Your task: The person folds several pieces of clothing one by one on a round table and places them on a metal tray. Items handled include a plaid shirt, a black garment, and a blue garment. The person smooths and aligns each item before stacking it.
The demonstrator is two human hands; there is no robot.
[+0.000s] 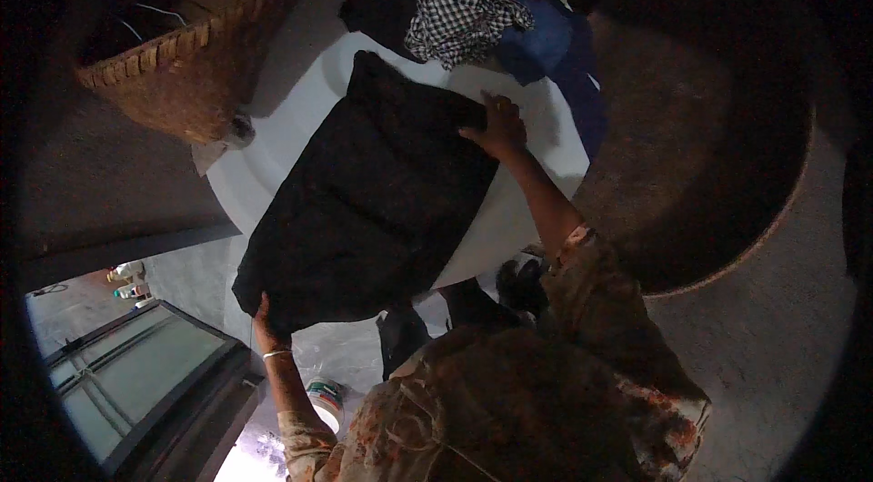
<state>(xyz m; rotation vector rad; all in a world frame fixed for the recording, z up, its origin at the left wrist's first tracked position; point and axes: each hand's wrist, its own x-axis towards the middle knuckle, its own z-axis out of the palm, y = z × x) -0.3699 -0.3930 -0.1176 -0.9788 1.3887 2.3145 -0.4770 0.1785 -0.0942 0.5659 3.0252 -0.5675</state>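
A folded dark cloth [382, 189], likely a garment, lies across a round white table [286, 127], its near end reaching past the table's edge. My left hand [267, 326] grips the cloth's lower left corner, most of the fingers hidden beneath it. At the cloth's upper right edge rests my right hand [501, 127], thumb spread from the bent fingers; whether it pinches the fabric cannot be told. Beyond the cloth, a black-and-white checked cloth [457, 11] is heaped on the table beside a black cloth [385, 4] and blue cloths [539, 45].
A woven basket [198, 73] stands at the upper left. To the right is a large round brown surface [689, 141] with a raised rim. A white bucket [325, 402] sits on the floor by my left forearm, and a glass-paned frame [143, 373] is at the lower left.
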